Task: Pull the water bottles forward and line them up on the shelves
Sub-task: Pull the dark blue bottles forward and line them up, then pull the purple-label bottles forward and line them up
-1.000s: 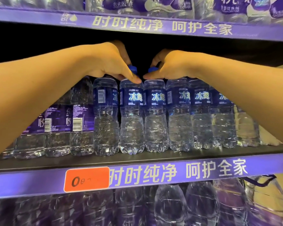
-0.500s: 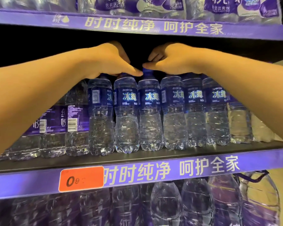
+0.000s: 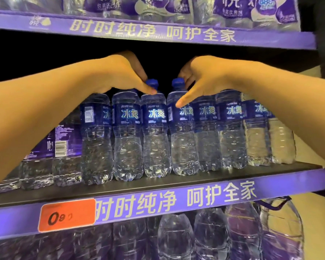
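Both hands reach over the middle shelf (image 3: 158, 186), which holds a row of upright bottles (image 3: 206, 136) with blue labels reading 冰露. The left hand (image 3: 120, 74) curls its fingers and thumb round the neck of one bottle with a blue cap (image 3: 152, 83); the right hand (image 3: 201, 76) grips the neighbouring cap (image 3: 178, 83), its thumb lying down on that bottle's shoulder. These two stand side by side, touching, near the front edge, with a dark strip of bare shelf before them. Left of the row stand purple-labelled bottles (image 3: 62, 145) showing barcodes. The purple shelf strip (image 3: 214, 194) reads 时时纯净 呵护全家, as does the strip above (image 3: 158, 30). An orange price tag (image 3: 67, 214) shows a 0, the rest blurred. Behind the caps the shelf is dark, open space. Large jugs (image 3: 274, 231) sit below.
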`<state>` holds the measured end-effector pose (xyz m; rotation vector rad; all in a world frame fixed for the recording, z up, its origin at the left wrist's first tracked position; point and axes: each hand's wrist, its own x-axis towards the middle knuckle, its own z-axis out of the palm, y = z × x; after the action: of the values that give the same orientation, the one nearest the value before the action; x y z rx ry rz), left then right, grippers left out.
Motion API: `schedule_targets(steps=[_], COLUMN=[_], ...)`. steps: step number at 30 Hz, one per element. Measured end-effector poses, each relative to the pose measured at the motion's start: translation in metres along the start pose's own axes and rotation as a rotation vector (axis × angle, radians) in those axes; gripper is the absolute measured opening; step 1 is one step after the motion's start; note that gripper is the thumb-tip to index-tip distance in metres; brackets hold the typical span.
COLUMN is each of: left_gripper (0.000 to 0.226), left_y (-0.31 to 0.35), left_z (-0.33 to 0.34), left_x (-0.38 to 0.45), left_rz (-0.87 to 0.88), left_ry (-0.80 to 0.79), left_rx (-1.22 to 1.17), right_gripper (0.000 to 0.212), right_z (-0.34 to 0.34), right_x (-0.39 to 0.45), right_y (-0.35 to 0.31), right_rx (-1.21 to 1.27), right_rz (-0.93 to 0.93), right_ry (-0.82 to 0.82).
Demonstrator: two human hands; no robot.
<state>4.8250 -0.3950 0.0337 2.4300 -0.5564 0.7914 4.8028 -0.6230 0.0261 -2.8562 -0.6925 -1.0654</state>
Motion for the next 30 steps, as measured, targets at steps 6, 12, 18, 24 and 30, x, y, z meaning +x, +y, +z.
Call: schedule_targets(steps=[6, 12, 18, 24, 30], left_gripper=[0.089, 0.085, 0.051, 0.029, 0.022], left_y=[0.0, 0.004, -0.009, -0.044, -0.105], left_z=[0.0, 0.001, -0.006, -0.053, -0.083], left_x=[-0.001, -0.005, -0.015, -0.031, -0.051], left_rz=[0.024, -0.004, 0.085, 0.071, 0.008], left_ry=[0.003, -0.01, 0.067, 0.219, 0.26], left_rx=[0.013, 0.001, -0.006, -0.005, 0.101], right_gripper=[0.104, 0.108, 0.109, 0.084, 0.074], right_z=[0.002, 0.002, 0.0, 0.008, 0.023], right_x=[0.001, -0.004, 0.002, 0.019, 0.049], right_y=[-0.004, -0.012, -0.021, -0.059, -0.115], right_rx=[-0.096, -0.113, -0.131, -0.009, 0.044], right_rz=[0.01, 0.04, 0.116, -0.024, -0.128], right_ry=[0.005, -0.004, -0.042, 0.115, 0.13])
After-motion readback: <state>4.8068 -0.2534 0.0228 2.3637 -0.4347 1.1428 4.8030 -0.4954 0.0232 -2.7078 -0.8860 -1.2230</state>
